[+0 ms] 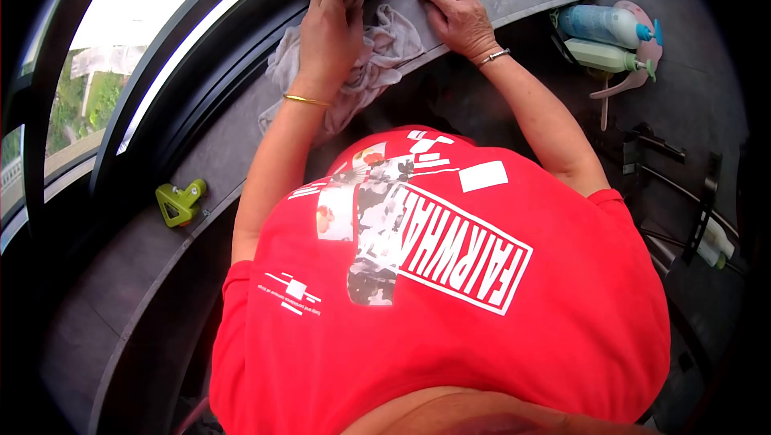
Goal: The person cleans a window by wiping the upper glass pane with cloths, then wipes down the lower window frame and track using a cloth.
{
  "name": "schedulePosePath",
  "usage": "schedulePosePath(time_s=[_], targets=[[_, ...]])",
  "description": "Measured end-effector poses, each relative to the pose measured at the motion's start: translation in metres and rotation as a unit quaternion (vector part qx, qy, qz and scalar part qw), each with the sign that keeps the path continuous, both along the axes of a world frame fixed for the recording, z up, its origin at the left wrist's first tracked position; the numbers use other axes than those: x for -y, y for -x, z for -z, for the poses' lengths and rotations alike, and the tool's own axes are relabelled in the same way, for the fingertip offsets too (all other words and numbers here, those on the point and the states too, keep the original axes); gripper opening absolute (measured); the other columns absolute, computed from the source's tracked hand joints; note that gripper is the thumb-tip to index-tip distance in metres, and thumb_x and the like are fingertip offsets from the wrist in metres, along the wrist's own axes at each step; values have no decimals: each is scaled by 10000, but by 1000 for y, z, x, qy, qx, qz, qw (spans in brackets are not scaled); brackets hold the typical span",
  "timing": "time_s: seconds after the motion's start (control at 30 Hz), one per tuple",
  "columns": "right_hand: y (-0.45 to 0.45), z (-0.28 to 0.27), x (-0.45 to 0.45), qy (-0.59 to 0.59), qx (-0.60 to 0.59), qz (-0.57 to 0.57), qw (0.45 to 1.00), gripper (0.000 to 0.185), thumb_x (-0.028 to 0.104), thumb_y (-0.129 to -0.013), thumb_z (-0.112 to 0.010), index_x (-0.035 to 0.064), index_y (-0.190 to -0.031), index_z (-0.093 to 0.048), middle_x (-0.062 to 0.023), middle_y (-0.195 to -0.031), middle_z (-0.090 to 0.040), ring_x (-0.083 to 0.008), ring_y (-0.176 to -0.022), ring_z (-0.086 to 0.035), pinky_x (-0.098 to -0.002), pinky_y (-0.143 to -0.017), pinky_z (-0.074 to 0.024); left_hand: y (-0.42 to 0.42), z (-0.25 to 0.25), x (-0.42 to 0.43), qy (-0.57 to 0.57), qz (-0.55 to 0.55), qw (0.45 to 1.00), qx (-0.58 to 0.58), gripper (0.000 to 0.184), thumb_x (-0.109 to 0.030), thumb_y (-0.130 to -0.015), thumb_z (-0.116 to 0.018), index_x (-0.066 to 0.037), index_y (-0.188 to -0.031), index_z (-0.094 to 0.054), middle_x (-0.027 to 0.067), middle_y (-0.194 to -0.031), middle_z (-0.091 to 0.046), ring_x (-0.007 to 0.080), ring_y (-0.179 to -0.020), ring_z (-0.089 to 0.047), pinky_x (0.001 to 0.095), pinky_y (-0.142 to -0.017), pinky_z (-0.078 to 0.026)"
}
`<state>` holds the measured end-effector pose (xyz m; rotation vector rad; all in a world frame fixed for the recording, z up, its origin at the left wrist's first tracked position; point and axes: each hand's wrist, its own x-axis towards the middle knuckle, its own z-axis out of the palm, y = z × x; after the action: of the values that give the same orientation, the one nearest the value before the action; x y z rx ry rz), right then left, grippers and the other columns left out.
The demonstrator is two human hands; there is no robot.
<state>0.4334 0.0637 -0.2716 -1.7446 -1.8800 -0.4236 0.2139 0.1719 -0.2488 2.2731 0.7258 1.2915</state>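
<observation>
In the head view, the left hand [332,29] grips a grey rag [393,41], bunched perhaps to fit the window frame [173,123], its loose folds draping the surface [210,154], where the half-open, empty right hand [463,21] seemingly braces, with a lime-green tool [178,203] and pump bottles [598,25] obstructing neither.

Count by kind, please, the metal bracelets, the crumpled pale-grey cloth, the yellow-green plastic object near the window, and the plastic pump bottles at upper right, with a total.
Bracelets (gold-coloured metal bracelet, silver-coloured metal bracelet): 2
Cloth (crumpled pale-grey cloth, seemingly one piece): 1
Yellow-green plastic object: 1
Pump bottles (blue plastic bottle, pale-green plastic bottle): 2
Total: 6
</observation>
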Motion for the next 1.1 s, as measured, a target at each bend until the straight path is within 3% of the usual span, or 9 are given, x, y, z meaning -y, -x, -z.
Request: schedulePosePath(time_s=[0.1, 0.27, 0.33, 0.6, 0.8, 0.9, 0.93, 1.0, 1.1], targets=[[1, -2, 0, -6, -1, -3, 1000, 211, 111, -810, -655, 83, -1017, -683, -83, -1048, -649, -289, -997, -604, -382, -875, -505, 0, 3, -1, 70, 23, 997, 14, 187, -36, -827, -695, -16, -1009, -661, 146, -944, -698, 319, -846, -688, 350, -751, -548], [3, -3, 1, -7, -6, -5, 1000, 211, 76, -813, -651, 78, -1021, -683, -88, -1042, -645, -293, -985, -603, -380, -866, -508, -4, 3, 4, 24, -3, 999, -42, 165, -72, -836, -672, -37, -993, -705, 137, -974, -696, 339, -862, -676, 386, -764, -549], [3, -3, 1, 1, -2, 2, 1000, 227, 132, -787, -659, 87, -1007, -687, -78, -1054, -656, -281, -1004, -607, -379, -895, -500, -4, 6, 3, 6, -10, 998, -59, 178, -81, -826, -666, -38, -994, -705, 132, -981, -694, 345, -864, -671, 404, -767, -550], [-6, -2, 7, 29, -24, 12, 999, 227, 123, -785, -659, 87, -1007, -689, -73, -1047, -656, -275, -997, -608, -381, -886, -504, -12, 3, 9, -89, 20, 978, -189, 495, -226, -633, -801, -55, -1079, -671, 69, -1120, -682, 291, -949, -642, 349, -833, -536], [-7, -2, 7, 32, -32, 12, 999, 240, 114, -776, -656, 91, -1012, -690, -68, -1043, -651, -279, -993, -604, -384, -883, -504, -15, 6, 12, -137, -4, 966, -219, 584, -271, -599, -830, -54, -1109, -646, 81, -1130, -636, 275, -956, -610, 333, -828, -530], [-8, -1, 7, 34, -32, 12, 999, 244, 108, -775, -653, 92, -1015, -689, -68, -1046, -649, -280, -997, -601, -386, -884, -502, -14, 3, 14, -101, -3, 972, -214, 609, -285, -600, -834, -50, -1125, -636, 106, -1102, -605, 277, -985, -590, 330, -827, -525], [-8, -1, 7, 34, -36, 11, 999, 245, 105, -775, -652, 93, -1017, -689, -68, -1048, -648, -281, -998, -600, -386, -884, -501, -14, 1, 15, -101, -2, 972, -214, 609, -285, -600, -834, -50, -1125, -636, 106, -1102, -605, 277, -985, -590, 330, -827, -525], [-7, -1, 7, 33, -35, 11, 999, 244, 106, -776, -652, 92, -1017, -689, -68, -1047, -648, -281, -997, -599, -387, -883, -500, -15, -3, 17, -73, -24, 977, -198, 350, -43, -758, -607, -81, -1097, -684, 100, -1056, -630, 307, -975, -600, 364, -833, -526], [-7, -1, 6, 31, -34, 9, 999, 242, 109, -778, -652, 92, -1017, -688, -69, -1047, -647, -281, -994, -599, -388, -881, -499, -14, -1, 16, -88, -30, 976, -195, 363, -52, -756, -610, -89, -1109, -683, 105, -1035, -630, 308, -949, -602, 369, -811, -527]])
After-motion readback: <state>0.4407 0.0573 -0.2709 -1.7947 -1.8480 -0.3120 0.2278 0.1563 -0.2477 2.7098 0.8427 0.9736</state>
